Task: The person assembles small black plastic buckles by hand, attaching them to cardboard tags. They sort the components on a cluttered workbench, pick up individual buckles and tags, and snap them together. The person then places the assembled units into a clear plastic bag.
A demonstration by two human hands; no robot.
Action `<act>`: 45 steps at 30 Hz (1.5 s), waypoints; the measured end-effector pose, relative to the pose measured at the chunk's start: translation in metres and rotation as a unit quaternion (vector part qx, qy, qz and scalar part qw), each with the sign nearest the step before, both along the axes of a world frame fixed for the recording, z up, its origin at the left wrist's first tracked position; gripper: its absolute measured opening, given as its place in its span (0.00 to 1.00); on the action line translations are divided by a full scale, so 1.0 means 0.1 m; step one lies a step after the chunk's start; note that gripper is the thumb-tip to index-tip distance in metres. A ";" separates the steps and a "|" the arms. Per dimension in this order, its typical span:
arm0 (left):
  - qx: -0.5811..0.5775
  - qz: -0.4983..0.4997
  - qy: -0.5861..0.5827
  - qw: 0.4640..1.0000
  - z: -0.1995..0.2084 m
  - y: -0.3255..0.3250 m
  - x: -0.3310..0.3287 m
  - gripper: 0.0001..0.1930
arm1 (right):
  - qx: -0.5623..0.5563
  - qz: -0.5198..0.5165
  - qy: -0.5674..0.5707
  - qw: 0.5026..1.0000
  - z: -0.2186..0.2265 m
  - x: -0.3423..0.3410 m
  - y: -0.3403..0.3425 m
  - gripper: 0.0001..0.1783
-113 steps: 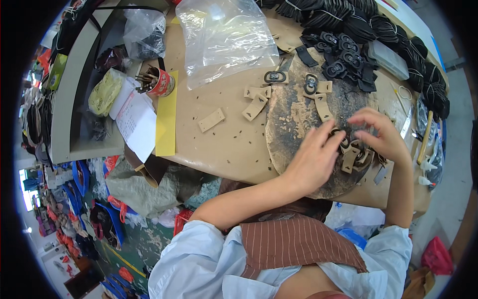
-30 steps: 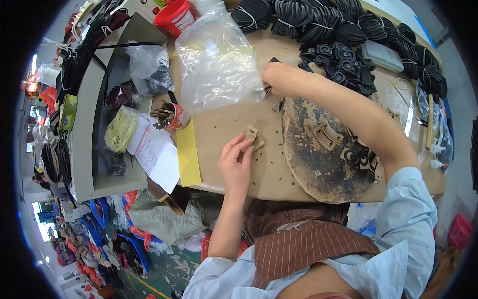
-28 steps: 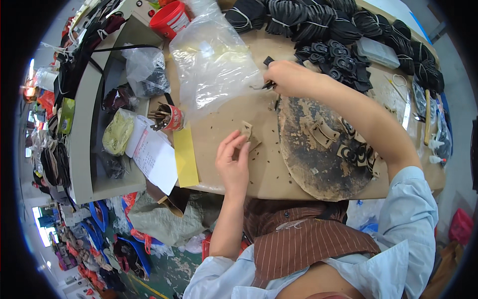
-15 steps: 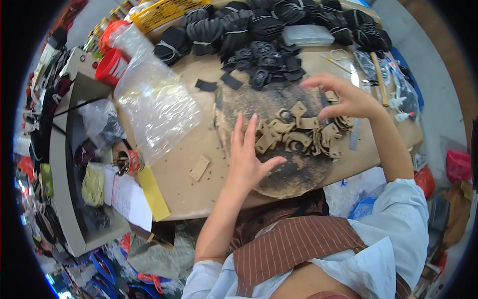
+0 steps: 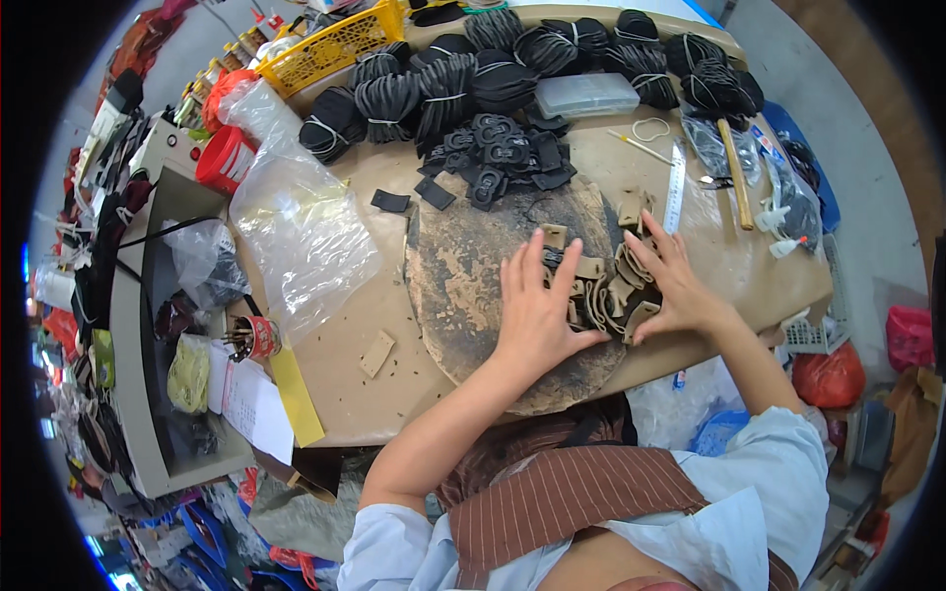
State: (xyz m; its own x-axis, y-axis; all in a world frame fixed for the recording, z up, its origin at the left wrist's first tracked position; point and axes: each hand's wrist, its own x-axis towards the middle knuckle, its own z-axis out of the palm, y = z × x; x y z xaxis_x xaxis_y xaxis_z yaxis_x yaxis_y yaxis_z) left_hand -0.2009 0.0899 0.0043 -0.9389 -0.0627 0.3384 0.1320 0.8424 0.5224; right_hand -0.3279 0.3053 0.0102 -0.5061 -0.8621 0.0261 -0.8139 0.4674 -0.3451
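Left of tan tabs (image 5: pixel 619 291), a red cup (image 5: pixel 264 337) holds sticks (image 5: pixel 238 341).

Tan pieces (image 5: pixel 619 288) — and a round board (image 5: pixel 453 266) mottled black and tan.
Brown apron (image 5: pixel 572 492) with thin pale stripes, light-blue shirt (image 5: pixel 764 483) — black pieces (image 5: pixel 505 150), yellow crate (image 5: pixel 330 49), red bucket (image 5: pixel 223 164), plain yellow strip (image 5: pixel 296 394).

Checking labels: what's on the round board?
On the round board, tan pieces lie bunched between the left hand and right hand; black pieces overlap its far edge. Whatever these cover is hidden.
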 end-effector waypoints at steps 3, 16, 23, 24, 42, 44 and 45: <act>0.022 -0.008 0.051 0.998 -0.14 -0.02 -0.17 0.43 | -0.169 0.046 -0.016 0.984 -0.20 0.02 -0.07 0.66; 0.130 0.003 0.022 0.991 -0.11 -0.29 0.11 0.63 | -0.016 0.076 0.081 0.994 0.23 0.22 -0.86 0.38; -0.190 0.310 0.027 0.931 0.04 -1.76 0.94 0.48 | -0.056 0.047 0.032 0.997 0.25 0.29 -0.87 0.29; -0.226 0.352 0.020 0.908 0.09 -1.96 1.03 0.45 | -0.055 0.047 0.021 0.997 0.26 0.30 -0.90 0.29; -0.063 0.256 0.041 0.964 0.75 -2.01 0.53 0.21 | -0.323 -0.062 -0.015 0.944 0.23 0.05 -1.14 0.16; -0.054 0.221 0.066 0.972 0.67 -1.91 0.52 0.22 | -0.358 -0.075 -0.032 0.930 0.23 -0.03 -1.17 0.16; -0.027 0.231 0.043 0.972 0.67 -1.87 0.52 0.23 | -0.356 -0.050 -0.024 0.933 0.26 -0.09 -1.17 0.14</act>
